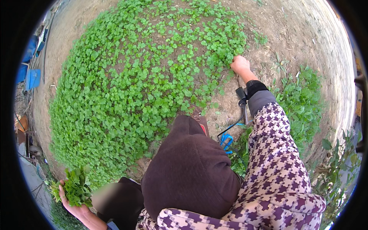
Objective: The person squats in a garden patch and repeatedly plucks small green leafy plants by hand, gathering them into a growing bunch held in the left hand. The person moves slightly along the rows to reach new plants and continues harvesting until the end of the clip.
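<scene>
My left hand [78,209], low at the left, is closed around a loose bunch of leafy green herbs [76,187], its leaves spreading out over the thumb and fingers. My right arm reaches forward to the right edge of a dense patch of low leafy herb plants [115,88]. There my right hand [241,65] is curled closed at the leaves. Its fingertips are turned away, so what they grip is hidden. A black strap with a small dark device [242,93] sits at the right wrist, with a black cable hanging from it.
Bare soil [291,30] borders the patch. My knee in dark trousers [188,168] and a brown shoe [200,115] are at its near edge. A blue cord [227,142] lies beside my leg. More greens [301,99] grow at right; a blue container [33,79] stands far left.
</scene>
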`<state>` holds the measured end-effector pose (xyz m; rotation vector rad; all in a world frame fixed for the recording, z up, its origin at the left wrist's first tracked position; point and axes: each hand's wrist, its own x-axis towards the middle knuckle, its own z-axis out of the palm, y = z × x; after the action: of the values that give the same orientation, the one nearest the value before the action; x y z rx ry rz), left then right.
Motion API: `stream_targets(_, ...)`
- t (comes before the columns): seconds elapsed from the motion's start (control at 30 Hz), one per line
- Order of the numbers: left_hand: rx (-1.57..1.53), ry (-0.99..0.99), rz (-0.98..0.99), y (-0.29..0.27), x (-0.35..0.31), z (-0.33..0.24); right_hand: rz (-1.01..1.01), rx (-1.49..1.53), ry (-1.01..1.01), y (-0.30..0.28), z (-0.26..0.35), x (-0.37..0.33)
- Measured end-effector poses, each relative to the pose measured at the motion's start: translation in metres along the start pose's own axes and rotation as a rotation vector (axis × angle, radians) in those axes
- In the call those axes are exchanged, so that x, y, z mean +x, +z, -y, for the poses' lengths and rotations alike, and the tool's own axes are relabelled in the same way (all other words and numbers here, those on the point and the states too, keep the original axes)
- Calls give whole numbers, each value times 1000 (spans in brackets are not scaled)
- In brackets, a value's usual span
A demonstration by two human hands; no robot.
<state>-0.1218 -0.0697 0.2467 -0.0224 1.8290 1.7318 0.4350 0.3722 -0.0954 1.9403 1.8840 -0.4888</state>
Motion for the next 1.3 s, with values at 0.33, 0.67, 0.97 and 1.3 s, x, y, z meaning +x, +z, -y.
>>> stream_targets(0.33,-36,-11,50,-3,3,1,-95,-153,-22,8,6,6)
stream_targets(0.67,-38,-28,121,0,3,0,-189,-179,-131,17,6,2)
stream_targets(0.97,-35,-15,127,-5,5,0,-233,-258,-173,20,8,4)
stream_targets(1.3,-9,-14,77,-3,5,-1,-436,-71,-162,37,3,-11)
